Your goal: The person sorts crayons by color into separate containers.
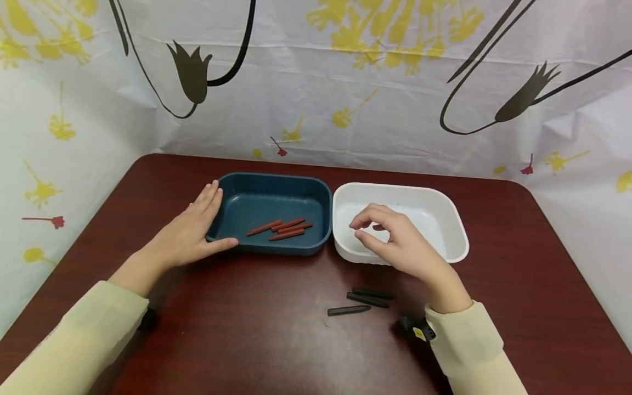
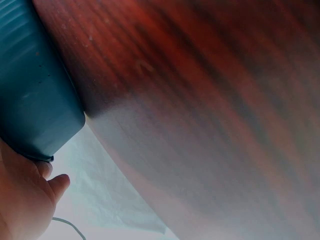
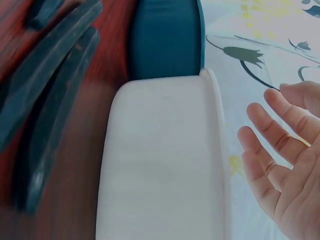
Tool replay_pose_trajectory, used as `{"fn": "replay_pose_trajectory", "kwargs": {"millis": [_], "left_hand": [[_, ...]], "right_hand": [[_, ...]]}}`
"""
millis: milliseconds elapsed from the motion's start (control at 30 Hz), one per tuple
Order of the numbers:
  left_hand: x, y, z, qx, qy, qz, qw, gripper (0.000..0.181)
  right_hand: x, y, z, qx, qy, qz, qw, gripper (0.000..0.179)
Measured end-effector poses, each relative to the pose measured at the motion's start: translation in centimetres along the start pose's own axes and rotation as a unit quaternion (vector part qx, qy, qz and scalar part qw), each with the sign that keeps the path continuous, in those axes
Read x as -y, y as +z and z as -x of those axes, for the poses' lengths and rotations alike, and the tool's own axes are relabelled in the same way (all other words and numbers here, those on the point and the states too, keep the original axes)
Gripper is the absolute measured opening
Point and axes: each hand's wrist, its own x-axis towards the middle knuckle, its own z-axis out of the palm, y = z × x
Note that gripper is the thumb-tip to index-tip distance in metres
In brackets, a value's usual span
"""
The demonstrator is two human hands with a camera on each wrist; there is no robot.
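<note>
My left hand rests along the left end of a dark teal tray, fingers straight and thumb over its front rim. In the left wrist view, the fingertips lie against the tray's wall. Several red crayon-like sticks lie inside the tray. Over a white tray hovers my right hand, fingers loosely bent, thumb and fingertips apart, nothing between them. It hides part of that tray's inside. In front of the white tray, three black crayon-like sticks lie on the table.
Both trays stand end to end near the back of the dark red-brown table. A white patterned cloth hangs behind and at the sides. A small black device sits at my right wrist.
</note>
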Motion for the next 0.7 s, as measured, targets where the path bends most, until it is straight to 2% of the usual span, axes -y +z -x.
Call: {"fn": "replay_pose_trajectory", "kwargs": {"millis": [267,400,700], "left_hand": [[0.0,0.0,0.0,-0.003,0.001,-0.002,1.0,0.11],[0.0,0.0,0.0,-0.003,0.001,-0.002,1.0,0.109],[0.0,0.0,0.0,-0.002,0.001,-0.003,1.0,0.109]], "right_hand": [[-0.3,-1.5,2.1,-0.028,-0.01,0.038,0.9988,0.016],[-0.5,-2.3,3.1,-0.037,-0.007,0.059,0.9976,0.023],[-1.1,-3.8,5.0,-0.059,0.009,0.102,0.993,0.026]]}}
